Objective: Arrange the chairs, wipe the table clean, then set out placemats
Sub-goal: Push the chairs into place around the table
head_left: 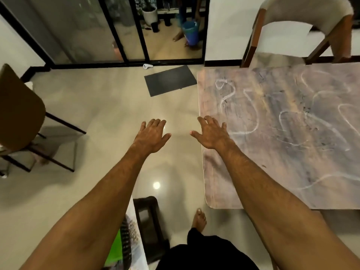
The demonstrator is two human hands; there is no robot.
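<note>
Head view: step in hand looks like chair arranging. The mottled grey-pink stone-look tabletop [282, 149] carries white chalky squiggles [251, 131] all over, so wiping is not yet done, and no placemats are on it.

Chairs:
- brown chair with a padded back and thin black metal legs [20, 114] stands far left, well apart from the tabletop and angled away from it
- wooden chair with a cream upholstered back [303, 15] is at the far side, top right, close against the tabletop edge and blurred

Grip: both arms are stretched forward, palms down.
- left hand [153, 136]: fingers straight, slightly spread, holds nothing, over bare floor
- right hand [211, 133]: fingers spread, holds nothing, over the tabletop's left edge; cannot tell whether it touches the surface or hangs above it

Next move, my read: turn left to the brown chair, take its back with both hands and bring it in to the tabletop's near-left side. It needs clear floor on the way; a dark grey rectangular floor mat [170, 79] lies ahead by the sliding glass door, out of that path. No wiping cloth is in sight here, so one has to be fetched before the wipe.
</note>
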